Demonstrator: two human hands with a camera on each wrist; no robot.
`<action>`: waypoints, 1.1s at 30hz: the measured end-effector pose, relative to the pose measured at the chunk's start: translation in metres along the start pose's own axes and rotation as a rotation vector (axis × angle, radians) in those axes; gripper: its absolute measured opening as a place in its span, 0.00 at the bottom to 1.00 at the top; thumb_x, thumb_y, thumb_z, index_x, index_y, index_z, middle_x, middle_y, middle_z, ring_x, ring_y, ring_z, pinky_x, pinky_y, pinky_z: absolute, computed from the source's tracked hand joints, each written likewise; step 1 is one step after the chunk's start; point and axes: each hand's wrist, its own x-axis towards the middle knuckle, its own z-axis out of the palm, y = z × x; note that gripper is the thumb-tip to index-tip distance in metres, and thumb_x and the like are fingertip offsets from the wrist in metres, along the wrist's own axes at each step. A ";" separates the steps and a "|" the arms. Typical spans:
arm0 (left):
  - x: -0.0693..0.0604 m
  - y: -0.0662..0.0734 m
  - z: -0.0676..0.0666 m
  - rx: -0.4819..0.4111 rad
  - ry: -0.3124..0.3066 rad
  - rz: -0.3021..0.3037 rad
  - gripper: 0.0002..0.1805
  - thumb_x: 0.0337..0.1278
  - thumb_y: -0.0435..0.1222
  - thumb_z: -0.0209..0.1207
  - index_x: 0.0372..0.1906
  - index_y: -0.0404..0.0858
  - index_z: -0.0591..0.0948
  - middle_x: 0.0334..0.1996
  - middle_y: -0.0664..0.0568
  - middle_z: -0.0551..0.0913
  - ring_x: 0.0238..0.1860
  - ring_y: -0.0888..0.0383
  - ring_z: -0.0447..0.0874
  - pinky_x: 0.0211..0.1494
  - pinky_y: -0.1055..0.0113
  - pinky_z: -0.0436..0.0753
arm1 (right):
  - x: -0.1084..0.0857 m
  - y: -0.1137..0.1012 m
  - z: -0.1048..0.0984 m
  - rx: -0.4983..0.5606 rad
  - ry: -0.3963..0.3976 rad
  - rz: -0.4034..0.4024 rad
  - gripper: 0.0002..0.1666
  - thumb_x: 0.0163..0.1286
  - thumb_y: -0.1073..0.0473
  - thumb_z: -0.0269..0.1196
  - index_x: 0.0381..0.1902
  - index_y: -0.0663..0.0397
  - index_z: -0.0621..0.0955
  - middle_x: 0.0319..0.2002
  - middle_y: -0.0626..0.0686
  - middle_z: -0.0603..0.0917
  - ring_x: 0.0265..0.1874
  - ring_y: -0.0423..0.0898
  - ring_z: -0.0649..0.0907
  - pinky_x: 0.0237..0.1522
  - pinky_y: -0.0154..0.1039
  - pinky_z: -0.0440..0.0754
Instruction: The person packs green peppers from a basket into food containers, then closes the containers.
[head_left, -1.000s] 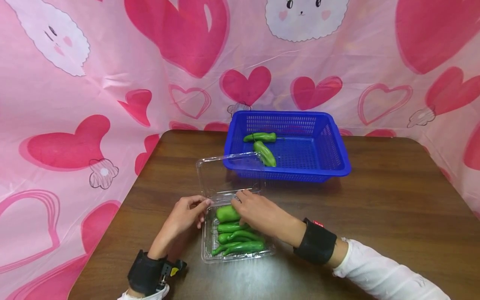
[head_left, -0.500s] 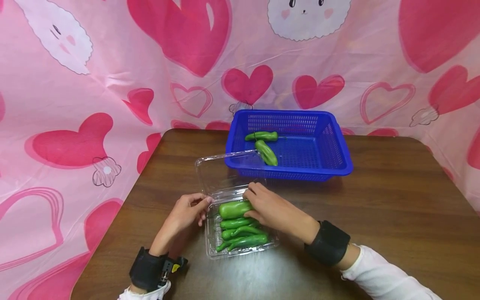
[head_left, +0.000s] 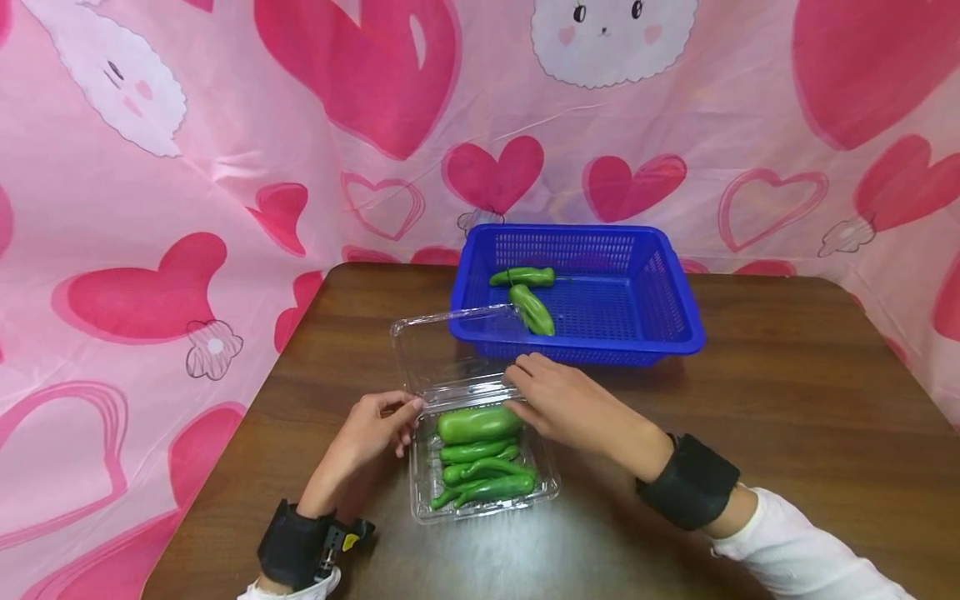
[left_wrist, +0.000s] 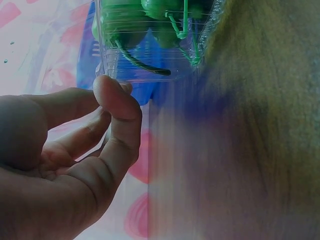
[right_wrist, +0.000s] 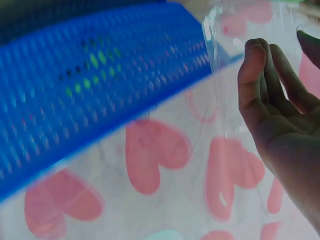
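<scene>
A clear plastic clamshell box (head_left: pixel 420 510) stands on the table with its lid (head_left: pixel 438 354) raised. Several green peppers lie side by side in it, the thickest pepper (head_left: pixel 476 425) closest to the hinge. At the box's back left corner, my left hand (head_left: pixel 375 429) pinches the rim between thumb and finger. Pepper stems (left_wrist: pixel 142 65) show through the plastic in the left wrist view. My right hand (head_left: pixel 570 404) hovers at the back right corner, beside the thick pepper's right end. In the right wrist view its fingers (right_wrist: pixel 251 67) are lightly bent, thumb apart, gripping nothing.
Behind the box a blue plastic basket (head_left: pixel 592 343) holds two green peppers, one pepper (head_left: pixel 532 310) near its front left wall. The raised lid overlaps the basket's front left corner in the head view. A pink heart-patterned cloth (head_left: pixel 322 150) hangs behind the brown table (head_left: pixel 787 400).
My right hand has let go of the thick pepper, now lying in the box, and slid right toward the back right corner. My left hand keeps its pinch on the rim.
</scene>
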 end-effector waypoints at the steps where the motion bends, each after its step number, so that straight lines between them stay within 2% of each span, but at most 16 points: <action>1: 0.000 0.000 0.000 -0.001 0.000 -0.001 0.14 0.70 0.40 0.57 0.46 0.33 0.84 0.20 0.48 0.78 0.17 0.57 0.77 0.25 0.58 0.83 | 0.000 0.002 -0.004 0.003 0.012 0.008 0.11 0.68 0.55 0.66 0.42 0.54 0.79 0.35 0.48 0.78 0.36 0.44 0.79 0.37 0.38 0.81; 7: 0.000 -0.001 -0.002 0.003 -0.016 -0.001 0.14 0.70 0.40 0.58 0.47 0.32 0.84 0.21 0.48 0.79 0.17 0.57 0.77 0.26 0.58 0.83 | 0.006 0.024 -0.032 0.036 0.068 0.085 0.08 0.67 0.60 0.67 0.40 0.56 0.80 0.34 0.50 0.81 0.32 0.45 0.82 0.36 0.40 0.84; 11: 0.000 -0.001 -0.003 0.012 -0.027 0.008 0.14 0.70 0.40 0.58 0.47 0.33 0.84 0.19 0.48 0.78 0.17 0.57 0.77 0.25 0.59 0.83 | 0.011 0.045 -0.048 0.071 0.055 0.171 0.03 0.69 0.62 0.64 0.38 0.56 0.80 0.29 0.49 0.78 0.27 0.42 0.77 0.31 0.37 0.79; 13: 0.000 -0.001 -0.004 0.011 -0.028 0.008 0.14 0.70 0.40 0.58 0.48 0.33 0.84 0.19 0.48 0.78 0.16 0.57 0.76 0.24 0.60 0.82 | 0.016 0.057 -0.052 0.077 0.038 0.215 0.02 0.70 0.63 0.62 0.38 0.57 0.80 0.30 0.50 0.78 0.27 0.43 0.77 0.32 0.37 0.79; 18: -0.001 -0.002 -0.006 0.001 -0.030 0.010 0.15 0.70 0.40 0.58 0.49 0.32 0.83 0.19 0.47 0.78 0.16 0.57 0.76 0.24 0.60 0.82 | 0.036 0.087 -0.053 0.075 -0.055 0.312 0.09 0.71 0.62 0.60 0.45 0.63 0.80 0.40 0.59 0.80 0.33 0.50 0.81 0.39 0.44 0.84; 22: 0.001 -0.001 -0.005 -0.001 -0.034 0.030 0.16 0.70 0.41 0.58 0.49 0.32 0.83 0.19 0.47 0.78 0.16 0.57 0.76 0.23 0.58 0.82 | 0.052 0.109 -0.049 0.079 -0.165 0.367 0.14 0.72 0.59 0.61 0.48 0.64 0.78 0.43 0.61 0.82 0.40 0.53 0.82 0.47 0.49 0.83; 29: 0.004 -0.001 -0.003 0.013 -0.042 0.037 0.15 0.70 0.41 0.57 0.48 0.33 0.84 0.18 0.48 0.78 0.15 0.58 0.77 0.23 0.59 0.82 | 0.072 0.140 -0.035 0.042 -0.292 0.357 0.16 0.69 0.58 0.63 0.44 0.68 0.78 0.41 0.63 0.80 0.42 0.58 0.81 0.50 0.54 0.80; 33: 0.006 -0.002 -0.004 0.019 -0.034 0.020 0.15 0.70 0.42 0.57 0.47 0.35 0.84 0.18 0.49 0.78 0.15 0.59 0.77 0.23 0.59 0.83 | 0.086 0.152 -0.024 0.028 -0.404 0.351 0.24 0.67 0.51 0.66 0.45 0.69 0.76 0.39 0.64 0.81 0.43 0.60 0.81 0.51 0.55 0.78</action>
